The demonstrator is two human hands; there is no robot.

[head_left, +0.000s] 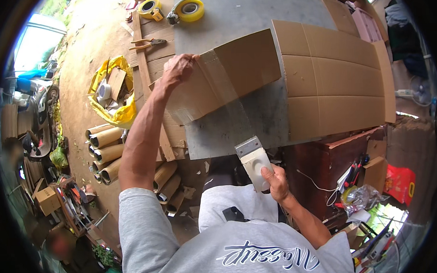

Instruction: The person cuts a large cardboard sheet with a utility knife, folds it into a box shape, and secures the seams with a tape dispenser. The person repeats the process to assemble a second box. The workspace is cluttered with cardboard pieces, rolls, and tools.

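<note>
My left hand [180,69] is closed on the upper left edge of a folded brown cardboard piece [252,63], which tilts up above a grey tabletop [214,141]. A band of clear tape [222,74] crosses the cardboard, and a strip seems to run from it down toward a white tape dispenser [257,168]. My right hand [278,182] grips that dispenser at the table's near edge, its serrated metal blade facing the cardboard. To the right lies a flat, creased cardboard sheet [334,79].
Two yellow tape rolls [190,10] and pliers [149,43] lie at the far left. A yellow bag of scraps [131,110] and several cardboard tubes [108,152] stand left of the table. A dark red cabinet [320,162] is at the near right.
</note>
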